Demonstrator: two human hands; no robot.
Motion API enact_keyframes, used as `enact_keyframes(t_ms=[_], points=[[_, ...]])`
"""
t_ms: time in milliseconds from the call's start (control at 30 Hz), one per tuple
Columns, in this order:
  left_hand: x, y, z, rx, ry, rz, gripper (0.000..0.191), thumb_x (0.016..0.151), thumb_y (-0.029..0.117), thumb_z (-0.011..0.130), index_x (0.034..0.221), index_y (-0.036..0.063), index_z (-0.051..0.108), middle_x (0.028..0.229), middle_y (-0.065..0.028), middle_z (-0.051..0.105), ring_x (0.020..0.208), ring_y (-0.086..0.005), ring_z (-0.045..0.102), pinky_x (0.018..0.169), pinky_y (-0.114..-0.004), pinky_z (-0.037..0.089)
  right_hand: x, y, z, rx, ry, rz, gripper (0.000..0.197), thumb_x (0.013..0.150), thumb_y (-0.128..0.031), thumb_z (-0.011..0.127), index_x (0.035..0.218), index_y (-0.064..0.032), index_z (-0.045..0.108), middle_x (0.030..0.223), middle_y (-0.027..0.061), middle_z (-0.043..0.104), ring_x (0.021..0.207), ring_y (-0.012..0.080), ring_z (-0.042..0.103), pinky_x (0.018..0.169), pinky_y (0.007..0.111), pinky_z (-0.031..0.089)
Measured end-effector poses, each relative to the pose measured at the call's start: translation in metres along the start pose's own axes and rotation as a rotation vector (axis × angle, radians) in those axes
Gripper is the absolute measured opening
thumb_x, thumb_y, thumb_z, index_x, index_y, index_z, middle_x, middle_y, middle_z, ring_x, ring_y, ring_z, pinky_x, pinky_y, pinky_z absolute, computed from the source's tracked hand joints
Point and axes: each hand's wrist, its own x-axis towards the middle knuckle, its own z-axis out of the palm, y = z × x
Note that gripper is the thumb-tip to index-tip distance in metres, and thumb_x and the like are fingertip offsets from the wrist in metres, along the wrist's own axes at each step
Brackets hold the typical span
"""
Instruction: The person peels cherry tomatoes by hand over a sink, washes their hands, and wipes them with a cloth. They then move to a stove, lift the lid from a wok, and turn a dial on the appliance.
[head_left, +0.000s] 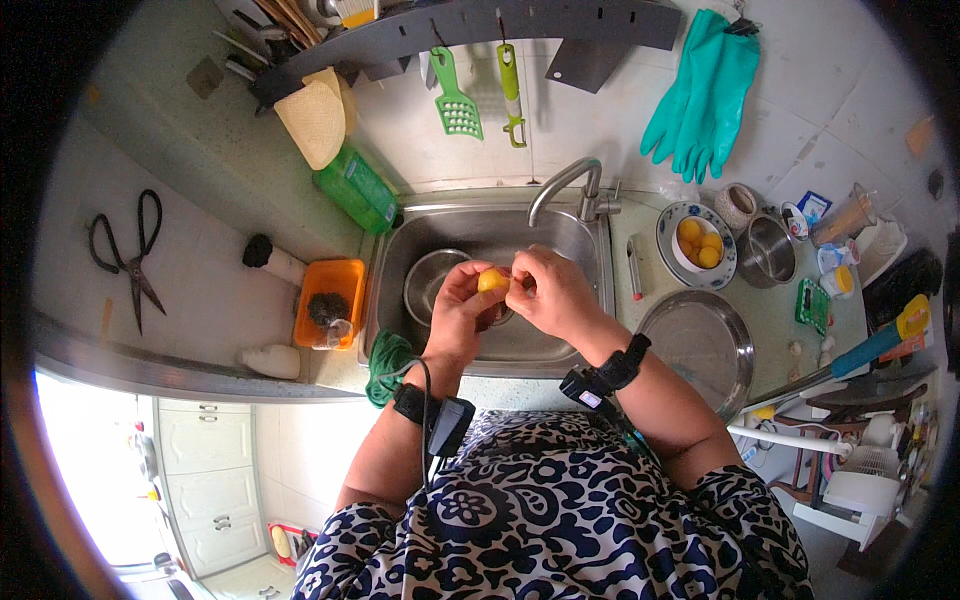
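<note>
Over the stainless steel sink (544, 346), my left hand (456, 304) holds a small round yellow fruit (492, 280) between thumb and fingers. The fingers of my right hand (555, 292) are pinched together at the fruit's right side. What lies between those fingertips is too small and covered to tell. Below my hands, a round metal basin (421, 283) sits in the sink, partly hidden by my left hand. Right of the sink, a white bowl (681, 253) with several similar yellow fruits stands on a blue-patterned plate (664, 234).
The faucet (564, 178) arches over the sink's back edge. On the right counter are a red-tipped peeler or knife (634, 268), a round metal tray (694, 352) and a metal pot (766, 255). An orange basket (301, 330) and a green cloth (388, 364) lie left.
</note>
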Motion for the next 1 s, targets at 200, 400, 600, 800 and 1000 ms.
enact_keyframes(t_ms=[200, 400, 600, 800, 1000], points=[[-0.004, 0.008, -0.002, -0.086, -0.095, -0.106, 0.029, 0.077, -0.003, 0.054, 0.104, 0.0065, 0.053, 0.097, -0.0073, 0.058, 0.079, -0.0154, 0.056, 0.06, -0.024, 0.045, 0.001, 0.011, -0.001, 0.11, 0.01, 0.053, 0.016, 0.068, -0.01, 0.063, 0.072, -0.0032, 0.049, 0.067, 0.0115, 0.056, 0.059, 0.0277, 0.057, 0.052, 0.035, 0.045], [-0.001, 0.01, -0.01, -0.121, -0.182, -0.208, 0.033, 0.073, 0.003, 0.056, 0.105, 0.0022, 0.054, 0.095, -0.0122, 0.057, 0.076, -0.02, 0.057, 0.058, -0.024, 0.045, 0.003, 0.018, -0.003, 0.087, -0.012, 0.073, 0.016, 0.069, -0.011, 0.062, 0.072, -0.0032, 0.049, 0.067, 0.0124, 0.057, 0.06, 0.029, 0.058, 0.053, 0.036, 0.045], [0.0, 0.008, -0.019, -0.187, -0.25, -0.278, 0.043, 0.07, 0.007, 0.056, 0.112, 0.0002, 0.052, 0.096, -0.0128, 0.056, 0.076, -0.0206, 0.057, 0.054, -0.026, 0.045, 0.008, 0.02, -0.007, 0.105, 0.012, 0.054, 0.016, 0.07, -0.011, 0.062, 0.07, -0.003, 0.048, 0.063, 0.0132, 0.057, 0.056, 0.03, 0.058, 0.05, 0.036, 0.044], [-0.003, 0.011, -0.023, -0.291, -0.26, -0.299, 0.045, 0.071, 0.01, 0.053, 0.114, 0.0008, 0.05, 0.098, -0.0145, 0.056, 0.072, -0.0224, 0.054, 0.053, -0.027, 0.044, 0.012, 0.019, -0.023, 0.06, -0.017, 0.143, 0.014, 0.071, -0.01, 0.06, 0.071, -0.0026, 0.048, 0.058, 0.0129, 0.056, 0.054, 0.0299, 0.058, 0.049, 0.036, 0.044], [-0.001, 0.012, -0.017, -0.388, -0.182, -0.272, 0.041, 0.073, 0.011, 0.053, 0.114, 0.0053, 0.049, 0.106, -0.0147, 0.053, 0.079, -0.0228, 0.053, 0.056, -0.026, 0.043, 0.005, 0.004, -0.017, 0.246, -0.064, 0.086, 0.007, 0.074, -0.008, 0.057, 0.08, -0.0044, 0.054, 0.075, 0.0132, 0.06, 0.067, 0.029, 0.06, 0.059, 0.036, 0.047]])
